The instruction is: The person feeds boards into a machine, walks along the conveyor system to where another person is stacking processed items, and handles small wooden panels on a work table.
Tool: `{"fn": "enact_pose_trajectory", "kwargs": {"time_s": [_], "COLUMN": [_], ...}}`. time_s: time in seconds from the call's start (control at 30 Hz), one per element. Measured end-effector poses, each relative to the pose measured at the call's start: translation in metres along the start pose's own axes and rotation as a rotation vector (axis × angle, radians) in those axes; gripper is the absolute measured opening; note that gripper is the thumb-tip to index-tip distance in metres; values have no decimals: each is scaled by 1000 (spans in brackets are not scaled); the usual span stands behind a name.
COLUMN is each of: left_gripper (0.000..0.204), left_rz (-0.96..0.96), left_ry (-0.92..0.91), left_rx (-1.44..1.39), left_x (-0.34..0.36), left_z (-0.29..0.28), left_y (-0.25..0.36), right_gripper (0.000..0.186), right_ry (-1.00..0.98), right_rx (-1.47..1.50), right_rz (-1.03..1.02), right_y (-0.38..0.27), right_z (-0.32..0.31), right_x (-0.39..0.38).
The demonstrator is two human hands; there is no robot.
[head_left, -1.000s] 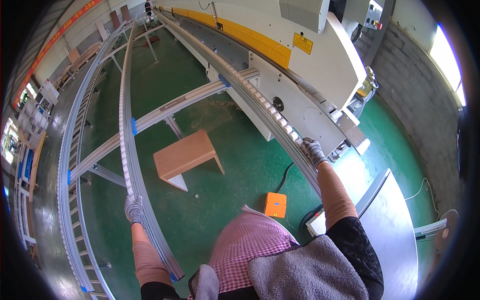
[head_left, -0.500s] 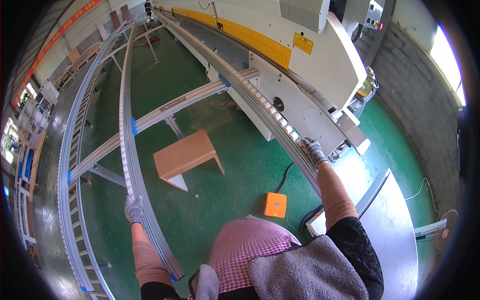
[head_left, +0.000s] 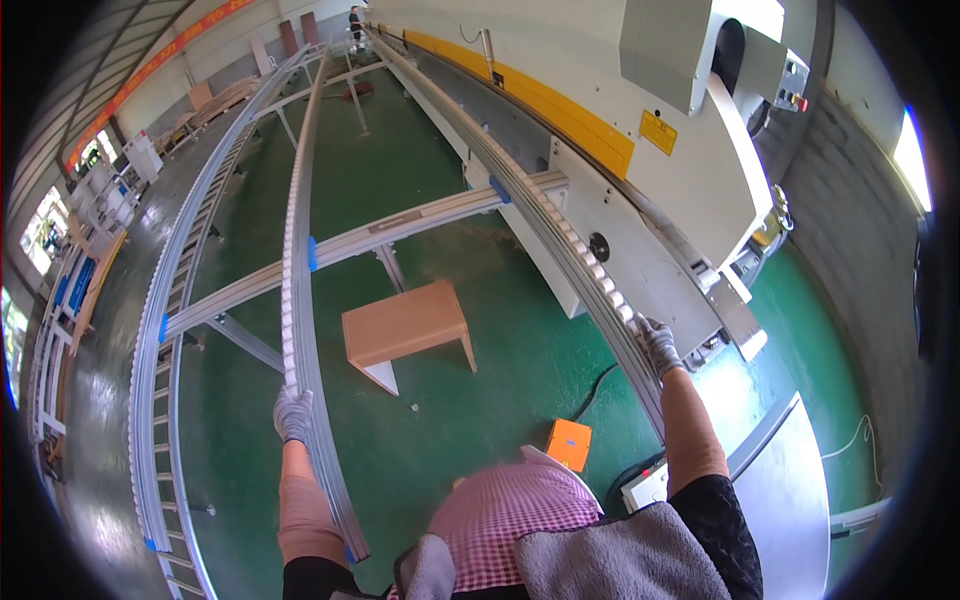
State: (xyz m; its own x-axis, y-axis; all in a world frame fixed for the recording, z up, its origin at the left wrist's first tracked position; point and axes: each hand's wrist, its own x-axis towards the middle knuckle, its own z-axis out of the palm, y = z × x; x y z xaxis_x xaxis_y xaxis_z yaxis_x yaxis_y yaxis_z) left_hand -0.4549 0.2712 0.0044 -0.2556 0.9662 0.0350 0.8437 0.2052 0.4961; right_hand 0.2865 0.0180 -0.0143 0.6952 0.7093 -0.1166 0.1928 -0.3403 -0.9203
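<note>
Gripping roller rails [head_left: 300, 300], each hand [head_left: 293, 413] outstretched.

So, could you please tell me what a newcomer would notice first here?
Probably the two long roller rails: the gloved left hand rests on the left rail, the gloved right hand on the right rail. Between them a wooden stool stands on the green floor, beside a big white-and-yellow machine.
</note>
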Motion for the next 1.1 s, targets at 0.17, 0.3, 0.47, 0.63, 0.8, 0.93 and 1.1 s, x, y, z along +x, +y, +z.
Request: {"fn": "enact_pose_trajectory", "kwargs": {"time_s": [0.17, 0.3, 0.47, 0.63, 0.8, 0.93, 1.1], "left_gripper": [73, 73, 71, 66, 58, 56, 59], "left_rz": [20, -30, -11, 16, 13, -20, -10], "left_ry": [22, -1, 33, 84, 65, 38, 90], "left_rx": [21, 37, 42, 70, 47, 8, 79], "left_x": [-4, -4, -17, -15, -18, -30, -37], "left_z": [3, -4, -11, -11, -11, -22, -20], "left_y": [13, 9, 21, 13, 14, 26, 18], "right_gripper": [31, 27, 23, 23, 24, 26, 24], "right_ry": [30, -3, 28, -7, 23, -8, -18], "right_rx": [235, 251, 220, 241, 315, 298, 326], "right_rz": [65, 43, 119, 90, 64, 131, 28], "right_y": [-3, 8, -13, -12, -11, -28, -25], "right_z": [-10, -2, -2, -3, 2, -4, 1], "right_x": [-9, -1, -12, -14, -15, -25, -26]}}
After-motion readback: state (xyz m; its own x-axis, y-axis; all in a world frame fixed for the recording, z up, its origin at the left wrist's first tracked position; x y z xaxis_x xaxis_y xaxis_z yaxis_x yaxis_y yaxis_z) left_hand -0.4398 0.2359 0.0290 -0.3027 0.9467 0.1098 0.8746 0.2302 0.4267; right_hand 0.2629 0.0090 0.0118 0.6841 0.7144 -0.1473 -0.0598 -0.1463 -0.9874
